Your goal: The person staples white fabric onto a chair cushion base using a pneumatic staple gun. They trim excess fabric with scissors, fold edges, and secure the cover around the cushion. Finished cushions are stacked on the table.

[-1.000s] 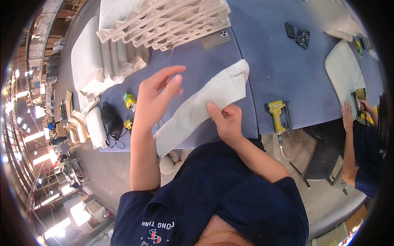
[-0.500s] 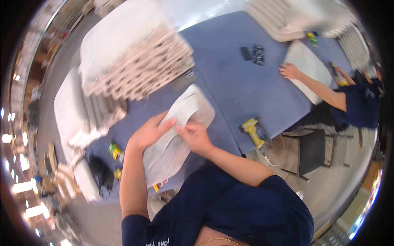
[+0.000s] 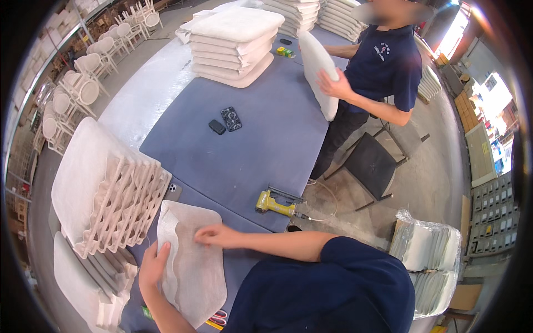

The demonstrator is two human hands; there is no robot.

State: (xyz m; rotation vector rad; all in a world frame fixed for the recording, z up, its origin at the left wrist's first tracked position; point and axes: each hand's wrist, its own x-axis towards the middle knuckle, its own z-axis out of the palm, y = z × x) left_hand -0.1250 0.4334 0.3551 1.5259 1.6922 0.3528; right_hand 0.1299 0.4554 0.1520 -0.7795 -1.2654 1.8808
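A light grey, cloth-covered seat pad (image 3: 202,272) lies underside up before me on the blue-topped table, a loose fabric flap running along its left side. My left hand (image 3: 152,265) grips the pad's left edge, thumb on top and the other fingers partly hidden. Over the pad's upper part is my right hand (image 3: 219,236), its fingers drawn together; whatever they may pinch is too small to make out. Scissors with red handles (image 3: 219,317) rest by the pad's near right corner.
Tall stacks of pads (image 3: 111,194) stand left, with more pads (image 3: 236,50) at the far end. A yellow staple gun (image 3: 275,204) with a hose lies near the table's right edge. Across from me a co-worker (image 3: 383,66) holds a pad (image 3: 317,77) upright. A black chair (image 3: 372,166) stands right.
My view has swung to the right. My right hand has moved away from my left, out over the pad. The co-worker's pad has gone from lying on the table to being held upright.
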